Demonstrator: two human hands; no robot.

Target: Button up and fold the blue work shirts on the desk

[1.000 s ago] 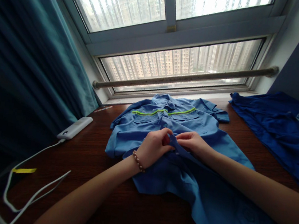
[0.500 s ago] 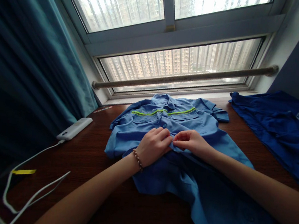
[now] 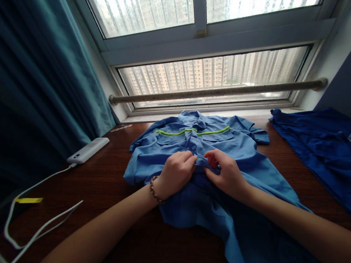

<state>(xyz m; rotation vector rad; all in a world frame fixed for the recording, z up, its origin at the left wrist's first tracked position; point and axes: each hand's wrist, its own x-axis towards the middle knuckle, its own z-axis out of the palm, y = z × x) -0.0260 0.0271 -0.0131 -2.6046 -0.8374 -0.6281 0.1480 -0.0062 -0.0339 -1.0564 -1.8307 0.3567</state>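
Note:
A light blue short-sleeved shirt (image 3: 238, 146) with a yellow-green stripe across the chest lies spread out, its collar toward the window. My left hand (image 3: 178, 168) is closed on the edge of the shirt's front, near the middle. Just to its right, my right hand (image 3: 226, 172) has its thumb and index finger apart at the front strip, with the cloth between them and the other fingers curled. One button (image 3: 193, 147) shows above my hands. The lower part of the shirt is rumpled and hangs toward me.
Dark blue folded cloth (image 3: 328, 147) with white lettering lies at the right. On the left is a white device (image 3: 89, 150) with a white cable (image 3: 43, 177) carrying a yellow tag (image 3: 29, 200). Beyond the brown wooden surface (image 3: 116, 158) runs a metal bar (image 3: 219, 93) before the window; a curtain (image 3: 60, 47) hangs left.
My hands have drawn slightly apart. The right thumb and index finger have spread from their pinch, and my left hand has shifted a little left and down, uncovering more of the front strip.

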